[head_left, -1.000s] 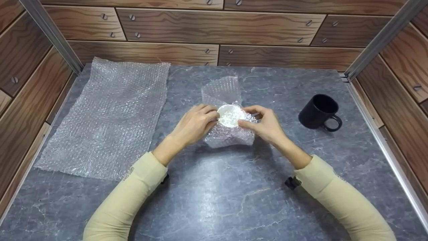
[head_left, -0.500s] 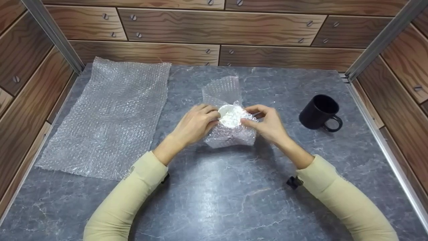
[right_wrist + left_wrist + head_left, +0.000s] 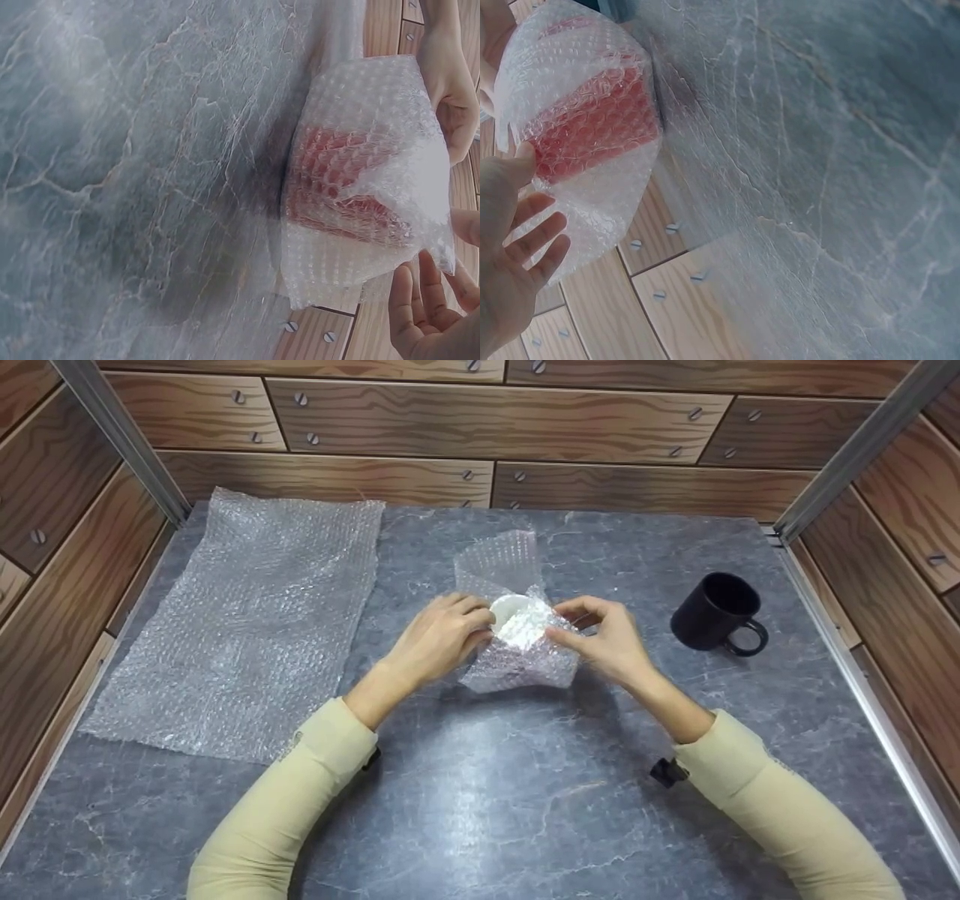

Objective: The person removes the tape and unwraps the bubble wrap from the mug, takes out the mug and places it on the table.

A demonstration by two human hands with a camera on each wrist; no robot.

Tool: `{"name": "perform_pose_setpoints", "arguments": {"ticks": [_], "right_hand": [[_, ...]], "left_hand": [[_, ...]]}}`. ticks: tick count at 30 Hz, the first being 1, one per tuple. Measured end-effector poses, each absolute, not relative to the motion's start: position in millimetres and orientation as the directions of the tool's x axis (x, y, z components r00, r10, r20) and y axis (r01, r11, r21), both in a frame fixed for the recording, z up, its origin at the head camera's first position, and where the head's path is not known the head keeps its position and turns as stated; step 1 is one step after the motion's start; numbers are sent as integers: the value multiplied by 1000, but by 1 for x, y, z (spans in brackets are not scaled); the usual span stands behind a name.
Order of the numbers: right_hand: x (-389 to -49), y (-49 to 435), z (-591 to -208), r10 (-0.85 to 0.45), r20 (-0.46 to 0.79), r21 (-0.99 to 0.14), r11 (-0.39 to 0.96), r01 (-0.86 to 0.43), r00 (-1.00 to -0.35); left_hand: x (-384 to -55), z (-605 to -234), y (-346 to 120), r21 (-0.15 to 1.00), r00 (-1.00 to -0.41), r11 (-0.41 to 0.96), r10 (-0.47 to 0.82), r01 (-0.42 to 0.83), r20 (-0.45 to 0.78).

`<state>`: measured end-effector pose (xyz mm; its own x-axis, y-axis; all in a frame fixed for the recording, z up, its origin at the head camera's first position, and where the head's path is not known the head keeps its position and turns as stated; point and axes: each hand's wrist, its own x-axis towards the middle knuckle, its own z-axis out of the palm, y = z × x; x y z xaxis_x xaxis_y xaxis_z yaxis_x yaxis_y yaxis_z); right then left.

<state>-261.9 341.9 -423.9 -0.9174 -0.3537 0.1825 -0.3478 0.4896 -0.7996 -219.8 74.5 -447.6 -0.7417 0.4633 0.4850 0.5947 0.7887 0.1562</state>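
A cup (image 3: 505,610), white inside at its rim, stands upright in the middle of the table. Bubble wrap (image 3: 519,670) surrounds it and partly covers the opening; its red side (image 3: 600,112) shows through in the left wrist view. My left hand (image 3: 444,634) holds the cup at the left of the rim, with the thumb against the wrap. On the other side my right hand (image 3: 609,639) pinches a fold of the wrap between thumb and fingers near the rim. A loose tail of wrap (image 3: 498,556) lies behind the cup.
A large flat sheet of bubble wrap (image 3: 247,622) covers the table's left part. Over on the right stands a black mug (image 3: 705,619), its handle towards the front right. Wood-patterned panels (image 3: 480,424) and metal posts border the grey marbled table (image 3: 480,810).
My right hand has shifted slightly to the right along with the edge of the wrap it pinches. More wrap now lies over the cup's opening. The left hand stays almost still.
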Motion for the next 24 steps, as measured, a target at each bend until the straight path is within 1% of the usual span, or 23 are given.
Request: {"name": "perform_pose_setpoints", "arguments": {"ticks": [5, 18, 24], "right_hand": [[-257, 343, -421, -351, 214, -799, 473, -370, -911], [-244, 346, -416, -364, 273, -804, 421, -419, -890], [-234, 347, -414, -351, 279, -818, 401, -412, -894]], "left_hand": [[-220, -448, 75, 146, -741, 792, 464, 592, 486], [-221, -450, 75, 115, -710, 789, 467, 604, 527], [-220, -449, 75, 111, -712, 791, 469, 602, 523]]}}
